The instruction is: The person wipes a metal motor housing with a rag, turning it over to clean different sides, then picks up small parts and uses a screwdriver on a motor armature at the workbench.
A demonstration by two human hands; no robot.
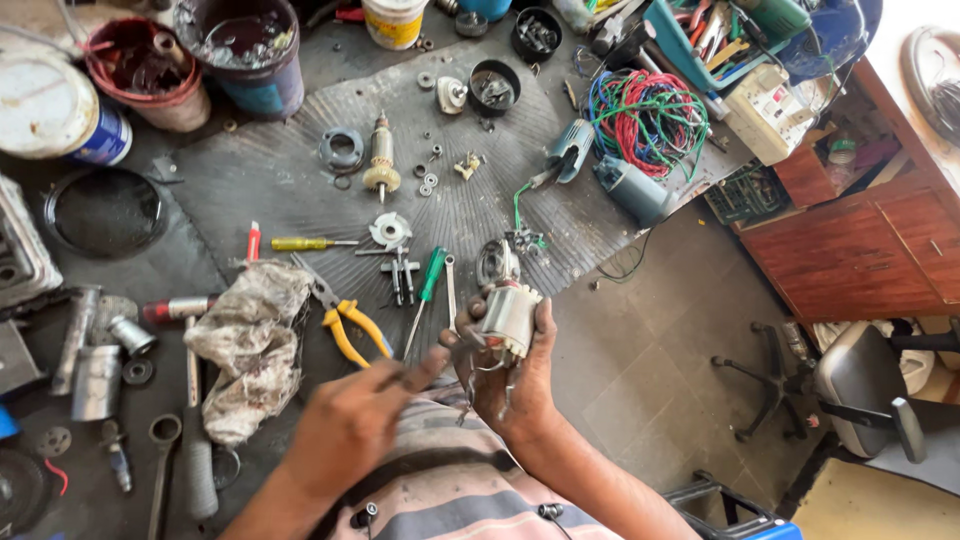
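Crowding the mat point(300, 190): pliers point(345, 318), screwdrivers point(428, 285), rag point(250, 345).

Motor stator held in hand, above the floor mat's edge.
The motor stator point(508, 318) is a pale metal-cased cylinder with windings visible at its ends, grimy, tilted slightly, cradled in the right hand point(510, 375). Thin wire leads trail from its lower end.

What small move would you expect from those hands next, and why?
Probably the left hand brings its thin tool to the motor part. The right hand holds that part up, cupped, and the left hand's tip already points toward it, just short of touching.
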